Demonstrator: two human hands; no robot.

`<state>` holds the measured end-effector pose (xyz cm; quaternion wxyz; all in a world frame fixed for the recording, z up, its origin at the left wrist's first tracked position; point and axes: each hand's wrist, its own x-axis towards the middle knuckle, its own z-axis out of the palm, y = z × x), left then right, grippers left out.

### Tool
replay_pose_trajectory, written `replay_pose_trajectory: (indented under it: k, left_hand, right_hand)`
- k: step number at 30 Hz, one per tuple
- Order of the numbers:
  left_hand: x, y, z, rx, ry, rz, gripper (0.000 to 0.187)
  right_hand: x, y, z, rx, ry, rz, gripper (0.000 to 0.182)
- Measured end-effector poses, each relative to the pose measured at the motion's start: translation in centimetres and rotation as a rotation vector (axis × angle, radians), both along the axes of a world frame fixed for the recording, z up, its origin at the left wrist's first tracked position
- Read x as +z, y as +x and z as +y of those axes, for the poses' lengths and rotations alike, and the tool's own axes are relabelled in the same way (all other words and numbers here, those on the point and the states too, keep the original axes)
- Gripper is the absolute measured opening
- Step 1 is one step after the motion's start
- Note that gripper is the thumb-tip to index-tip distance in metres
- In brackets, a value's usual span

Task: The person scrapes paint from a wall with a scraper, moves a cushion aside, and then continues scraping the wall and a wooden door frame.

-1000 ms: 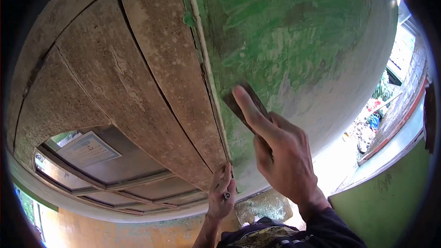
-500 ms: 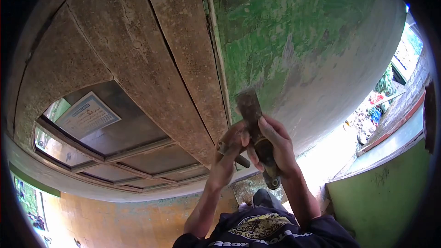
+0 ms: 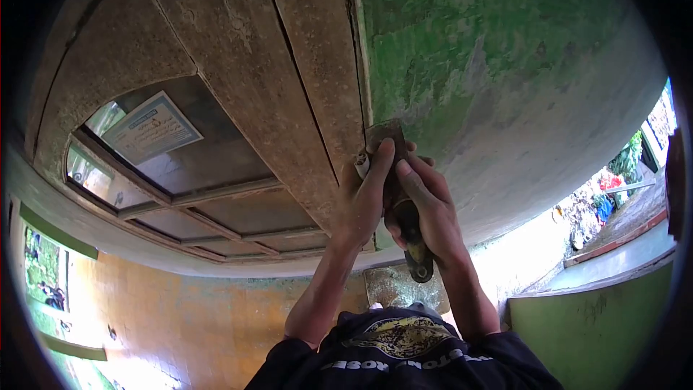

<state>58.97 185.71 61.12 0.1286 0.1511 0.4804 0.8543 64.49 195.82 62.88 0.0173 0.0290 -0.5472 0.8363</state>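
Note:
A scraper (image 3: 393, 132) with a flat, dusty blade and a dark handle is held up in front of the green wall (image 3: 462, 58), close to the wooden frame's edge. My right hand (image 3: 432, 213) is wrapped round its handle, with the thumb lying along the blade. The handle's end, which has a hole, sticks out below that hand. From the left, my left hand (image 3: 362, 202) grips the blade, thumb pressed on its face. A small rolled-up sheet (image 3: 362, 165) is tucked in the left fingers, only its pale end showing.
Worn brown wooden boards (image 3: 238, 50) run along the left, with a glazed window (image 3: 180, 173) set in them. A printed certificate (image 3: 153, 128) shows behind the glass. A low green wall (image 3: 592, 339) stands at lower right, and an orange wall (image 3: 224, 318) at lower left.
Both hands and the scraper have shifted slightly up the view. My left thumb has come onto the blade, and the rolled sheet now points up in the left fingers. The view has tilted a little.

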Motion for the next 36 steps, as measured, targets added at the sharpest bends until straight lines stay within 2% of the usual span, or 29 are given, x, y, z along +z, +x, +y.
replay_pose_trajectory:
  k: [2, 5, 8, 10, 15, 18, 20, 22, 27, 31, 36]
  left_hand:
    - [-0.6, -0.5, 0.2, 0.083, -0.088, 0.097, 0.036]
    - [0.0, -0.4, -0.7, 0.071, -0.244, 0.069, 0.038]
    - [0.8, 0.1, -0.8, 0.034, -0.231, 0.052, 0.039]
    - [-0.1, 0.1, -0.6, 0.034, -0.225, 0.062, 0.041]
    - [-0.8, 0.2, -0.2, 0.003, -0.188, 0.102, 0.043]
    - [-1.0, 0.3, -0.1, -0.033, -0.055, -0.031, 0.039]
    - [-2.0, 0.0, -0.5, 0.075, -0.246, 0.030, 0.036]
    - [-1.7, 0.1, -0.5, 0.096, -0.240, 0.030, 0.034]
    - [-0.8, 0.3, -0.4, 0.180, -0.287, 0.057, 0.030]
    - [-0.7, 0.5, -0.2, 0.233, -0.317, 0.131, 0.035]
    - [0.7, 0.3, -0.3, 0.226, -0.312, 0.117, 0.036]
  right_hand:
    - [0.1, -0.1, 0.1, 0.010, -0.003, -0.017, 0.034]
    - [-0.4, -0.2, -0.2, 0.031, -0.015, -0.020, 0.033]
    - [-1.4, 0.3, -0.5, -0.011, -0.023, 0.066, 0.033]
    - [-1.0, 1.1, 0.0, 0.084, -0.128, -0.058, 0.034]
    - [-0.9, 0.7, -0.3, 0.102, -0.127, -0.076, 0.032]
    - [-1.5, 0.4, -0.6, 0.069, -0.069, -0.070, 0.031]
    - [-1.8, 0.4, -0.7, 0.076, -0.024, -0.055, 0.033]
    - [-1.6, 0.6, -1.3, 0.042, -0.062, -0.042, 0.041]
    - [-2.1, 0.1, -2.0, -0.037, 0.001, -0.037, 0.040]
    - [-3.8, -0.2, -1.5, -0.041, 0.055, -0.065, 0.044]
    - [-1.7, -0.2, -1.4, -0.020, -0.005, -0.020, 0.041]
